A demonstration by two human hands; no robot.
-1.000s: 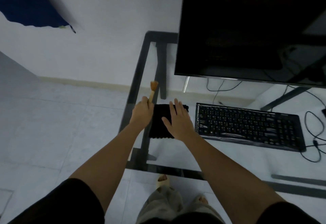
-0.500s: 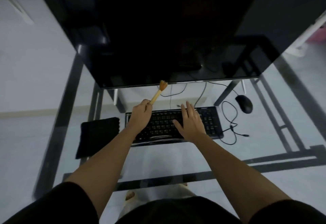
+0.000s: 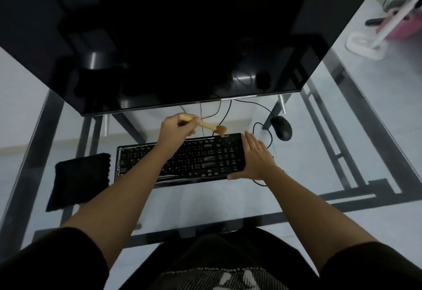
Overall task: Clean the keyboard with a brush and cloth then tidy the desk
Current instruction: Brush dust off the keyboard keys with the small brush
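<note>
Dim, soft focus; wide-angle bending at edges.

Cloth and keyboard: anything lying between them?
Nothing. In the head view only a narrow strip of the bare glass desk separates the cloth from the left end of the keyboard.

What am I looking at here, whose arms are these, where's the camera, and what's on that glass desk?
No machine here: these are a person's two bare arms, filmed by a camera worn on their head, looking down. On the glass desk lie a black keyboard, a dark cloth to its left and a mouse to its right, before a big dark monitor. The left hand grips a small wooden brush, bristles at the keyboard's far edge. The right hand rests flat, fingers straight, on the keyboard's right end.
</note>
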